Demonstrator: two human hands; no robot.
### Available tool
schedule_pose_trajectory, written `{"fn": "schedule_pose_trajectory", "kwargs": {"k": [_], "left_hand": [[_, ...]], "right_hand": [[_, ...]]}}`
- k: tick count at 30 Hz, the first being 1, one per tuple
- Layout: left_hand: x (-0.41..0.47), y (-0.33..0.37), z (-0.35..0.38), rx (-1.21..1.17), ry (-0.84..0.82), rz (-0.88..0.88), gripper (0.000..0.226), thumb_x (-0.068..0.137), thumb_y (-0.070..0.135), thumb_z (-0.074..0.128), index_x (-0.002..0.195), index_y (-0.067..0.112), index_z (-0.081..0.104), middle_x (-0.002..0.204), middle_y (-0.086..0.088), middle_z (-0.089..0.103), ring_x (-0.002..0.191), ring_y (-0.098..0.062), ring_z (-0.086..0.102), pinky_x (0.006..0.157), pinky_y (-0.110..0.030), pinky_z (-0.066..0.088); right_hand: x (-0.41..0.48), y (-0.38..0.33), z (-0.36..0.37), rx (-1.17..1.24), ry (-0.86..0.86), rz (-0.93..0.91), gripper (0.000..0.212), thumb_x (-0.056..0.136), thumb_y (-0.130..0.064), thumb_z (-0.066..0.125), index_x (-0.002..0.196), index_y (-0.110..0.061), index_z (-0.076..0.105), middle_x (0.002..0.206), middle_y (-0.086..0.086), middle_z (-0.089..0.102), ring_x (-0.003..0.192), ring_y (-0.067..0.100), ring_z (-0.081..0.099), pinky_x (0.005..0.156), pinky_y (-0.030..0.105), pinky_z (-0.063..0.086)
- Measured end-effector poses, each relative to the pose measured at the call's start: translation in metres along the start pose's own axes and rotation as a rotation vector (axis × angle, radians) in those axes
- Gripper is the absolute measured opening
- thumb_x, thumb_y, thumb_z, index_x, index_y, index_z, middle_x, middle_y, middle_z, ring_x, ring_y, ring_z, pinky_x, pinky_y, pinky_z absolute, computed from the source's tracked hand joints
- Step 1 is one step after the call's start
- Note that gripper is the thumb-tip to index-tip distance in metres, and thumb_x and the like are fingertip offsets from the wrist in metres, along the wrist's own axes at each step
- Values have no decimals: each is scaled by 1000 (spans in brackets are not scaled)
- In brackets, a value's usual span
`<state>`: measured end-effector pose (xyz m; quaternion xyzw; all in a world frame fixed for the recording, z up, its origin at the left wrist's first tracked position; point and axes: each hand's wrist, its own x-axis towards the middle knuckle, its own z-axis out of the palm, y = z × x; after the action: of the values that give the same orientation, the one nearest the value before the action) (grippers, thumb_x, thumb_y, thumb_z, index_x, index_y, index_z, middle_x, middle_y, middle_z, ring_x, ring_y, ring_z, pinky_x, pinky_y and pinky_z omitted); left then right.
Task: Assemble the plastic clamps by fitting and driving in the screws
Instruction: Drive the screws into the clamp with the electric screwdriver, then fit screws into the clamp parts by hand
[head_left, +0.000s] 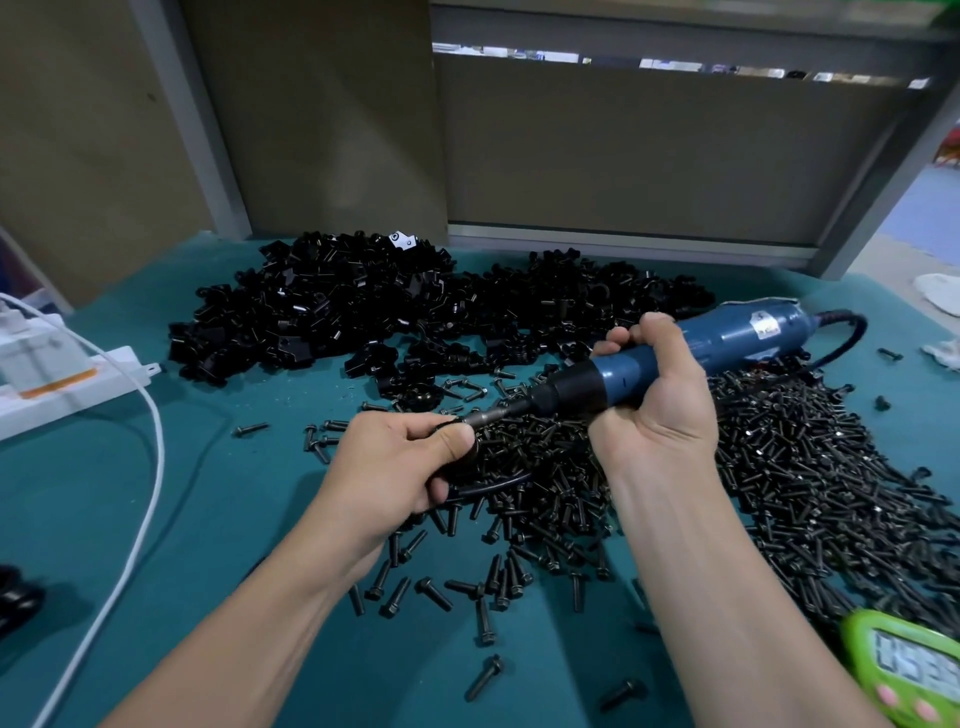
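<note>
Desk (234, 519): teal mat on top, takes up most of the view; brown partition boards (649, 150) stand at the back edge.
Clamp pile (332, 306): big heap of black plastic clamps, far left-centre of the desk, spreading right behind the hands.
Screw pile (810, 478): dark flanged screws, thick on the right side, thinning out twd the near edge w/ loose ones scattered between the forearms.
Power strip (67, 384): white, far left, w/ a plug in it; a white cable (150, 467) loops from it down to the near edge.
Screwdriver (737, 332): blue electric one w/ black nose, held nearly level above the screws, pointing left; black cord (852, 332) leaves its rear end.
Right hand (657, 395): palm twd me, fingers (618, 340) curled tight round the front of the screwdriver body.
Left hand (395, 462): just left of the screwdriver tip, above the left edge of the screw pile; thumb & fingers (457, 441) pinch a small black part.
Timer (904, 670): green, digital, near right corner, partly cut off.
Held clamp (488, 486): black, mostly hidden in the left hand, a curved strip sticks out to the right; off the desk.
Bit (483, 415): metal, its tip meets the held clamp at the left thumb; can't tell if a screw sits on it.
</note>
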<state>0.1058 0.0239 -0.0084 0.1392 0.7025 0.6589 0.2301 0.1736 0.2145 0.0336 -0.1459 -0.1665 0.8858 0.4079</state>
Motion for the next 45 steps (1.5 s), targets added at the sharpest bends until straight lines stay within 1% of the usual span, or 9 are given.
{"fn": "schedule_pose_trajectory", "kwargs": {"k": [4, 11, 17, 22, 24, 28, 35, 39, 45], "left_hand": [[-1, 10, -4, -130, -146, -161, 23, 84, 16, 77, 98, -2, 79, 92, -14, 74, 46, -9, 48, 35, -15, 31], [4, 18, -17, -119, -283, -238, 29, 73, 17, 76, 94, -3, 80, 92, -13, 71, 48, -7, 46, 34, -12, 29], [7, 26, -48, 55, -357, -219, 28, 72, 24, 72, 89, 4, 83, 81, -12, 74, 43, -6, 45, 30, -12, 26], [12, 21, -52, -408, -202, -209, 36, 78, 24, 71, 101, -3, 78, 96, -18, 76, 55, -9, 55, 38, -14, 41], [10, 18, -45, -490, -227, -198, 31, 68, 25, 83, 90, 2, 83, 99, -16, 77, 59, -8, 59, 43, -13, 45], [9, 15, -44, -445, -347, -154, 67, 29, 22, 108, 91, 7, 84, 86, -6, 73, 64, -8, 63, 52, -15, 53], [6, 15, -35, -370, -373, -176, 23, 69, 3, 79, 91, 8, 81, 89, -8, 73, 66, -9, 64, 57, -17, 56], [3, 20, -33, -358, -343, -162, 33, 73, 8, 74, 105, 5, 68, 99, -15, 77, 67, -11, 66, 59, -19, 57], [2, 20, -30, -374, -289, -146, 14, 87, 10, 66, 99, 9, 60, 86, -12, 73, 62, -11, 58, 52, -19, 49]], "right_hand": [[0, -9, 0, -44, -124, 32, 19, 91, 5, 62, 94, -14, 60, 74, 1, 60, 62, 16, 59, 63, 29, 54], [-4, -13, -1, -14, -177, 97, 24, 72, 1, 66, 91, -12, 63, 71, 2, 58, 62, 18, 58, 66, 29, 53], [-3, -20, -4, 92, 60, 100, 20, 84, 7, 66, 95, -8, 58, 67, 6, 61, 56, 19, 59, 60, 29, 55], [0, -19, -6, 0, 183, 95, 31, 82, 4, 65, 110, -6, 56, 85, 11, 64, 75, 27, 67, 73, 37, 62], [-1, -7, -4, -144, 205, 109, 36, 82, 12, 60, 114, -4, 54, 95, 14, 65, 86, 27, 68, 79, 41, 61], [-5, 13, -3, -545, 203, 120, 44, 85, 10, 70, 124, -3, 53, 114, 15, 67, 94, 26, 68, 89, 44, 59], [-6, 9, -13, -1514, 130, -116, 43, 75, -57, 82, 87, -17, 71, 76, 0, 74, 67, 18, 69, 59, 32, 51], [-13, 6, -19, -1580, 129, -31, 44, 82, -54, 75, 82, -10, 73, 55, -1, 71, 49, 10, 67, 58, 30, 48], [-39, 0, -26, -1863, 160, -286, 32, 93, -49, 66, 89, -17, 69, 65, -1, 70, 65, 20, 69, 60, 30, 49]]}}
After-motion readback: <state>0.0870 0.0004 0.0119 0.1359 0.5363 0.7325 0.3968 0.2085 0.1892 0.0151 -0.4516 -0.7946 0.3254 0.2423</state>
